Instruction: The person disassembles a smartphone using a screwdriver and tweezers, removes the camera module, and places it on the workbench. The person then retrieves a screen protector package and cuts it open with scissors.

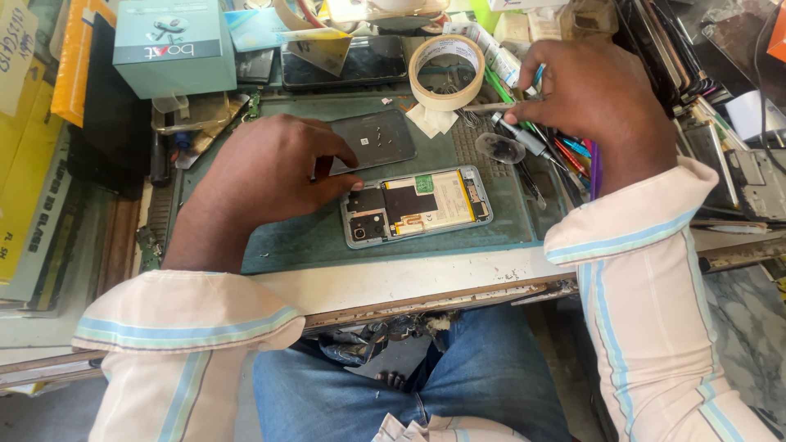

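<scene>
1. Left hand (270, 168) rests palm-down on the green work mat (311, 237), fingers spread loosely. Fingertips touch the left end of the opened phone (416, 205); the hand presses on it and grips nothing.
2. Opened phone lies flat near the mat's middle, back cover off. Battery, dark shielding and camera module face up. Long side runs left-right, slightly tilted.
3. Removed back panel (372, 141), dark grey, lies on the mat just behind the phone. Its left part is covered by the left hand's fingers.
4. Right hand (594, 102) is over the tool clutter at the mat's right edge, fingers curled around a thin metal tool (491, 106) whose tip points left. Grip is narrow and pinched; can't tell exactly which fingers clamp it.
5. Tape roll (447, 71), beige, lies flat behind the mat, just left of the right hand and near the tool tip.
6. Round clear lens-like piece (499, 148) sits on the mat's ribbed right part, below the right hand.
7. Coloured pens and drivers (573, 151) are piled at the right of the mat, partly under the right hand.
8. Teal box (173, 45) stands at the back left, well apart from both hands.
9. Both sleeves are pale with light blue stripes; blue jeans show under the bench edge.
</scene>
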